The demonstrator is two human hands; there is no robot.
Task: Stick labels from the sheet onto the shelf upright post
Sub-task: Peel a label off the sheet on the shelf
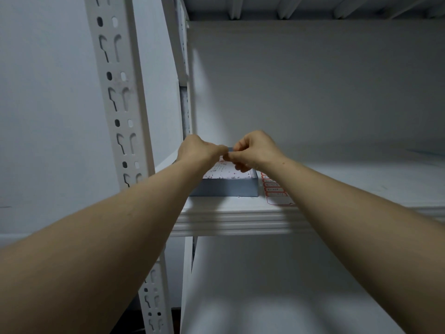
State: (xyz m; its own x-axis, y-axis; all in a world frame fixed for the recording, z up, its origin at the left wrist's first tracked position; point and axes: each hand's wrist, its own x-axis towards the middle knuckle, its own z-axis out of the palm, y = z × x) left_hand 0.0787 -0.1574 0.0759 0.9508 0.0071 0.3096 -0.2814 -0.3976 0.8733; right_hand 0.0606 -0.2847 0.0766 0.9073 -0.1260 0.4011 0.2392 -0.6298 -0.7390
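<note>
White shelf upright post [120, 97] at left, slotted, bare where visible. Middle shelf board [240, 220] carrying grey box [224, 188]; label sheet [277, 191] flat just right of it, red-outlined. Left hand [198, 149] and right hand [255, 150] over box, fingertips pinched together, touching. Held item too small to tell.

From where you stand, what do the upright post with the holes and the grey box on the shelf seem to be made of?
The post looks like white-painted metal: thin folded angle, punched slots and round holes, scuffed. The box looks like matte grey-blue cardboard or plastic; its flat dull side doesn't settle which.
</note>
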